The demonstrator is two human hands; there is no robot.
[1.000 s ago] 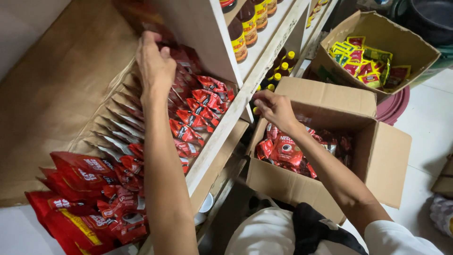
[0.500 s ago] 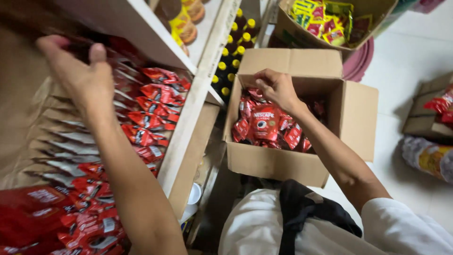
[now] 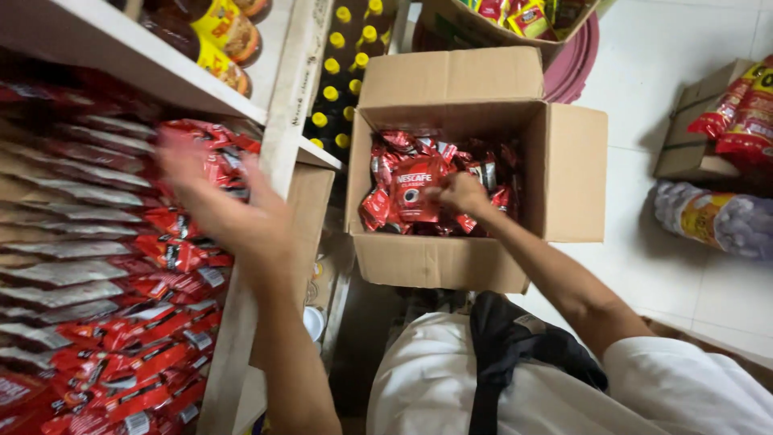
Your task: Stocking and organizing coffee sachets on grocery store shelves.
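Right hand (image 3: 460, 193) is down in the open cardboard box (image 3: 475, 89), fingers pinched on a red sachet pack (image 3: 415, 189) that sits on top of the heap of the same red packs filling the box. Left hand (image 3: 229, 205) is up by the shelf (image 3: 113, 44), blurry, fingers spread and holding nothing as far as I can see, hovering right over the rows of red packs (image 3: 121, 266) already stacked there. Yellow-capped bottles (image 3: 346, 60) stand just behind the box, and bundled packages (image 3: 717, 217) lie on the floor off to the right
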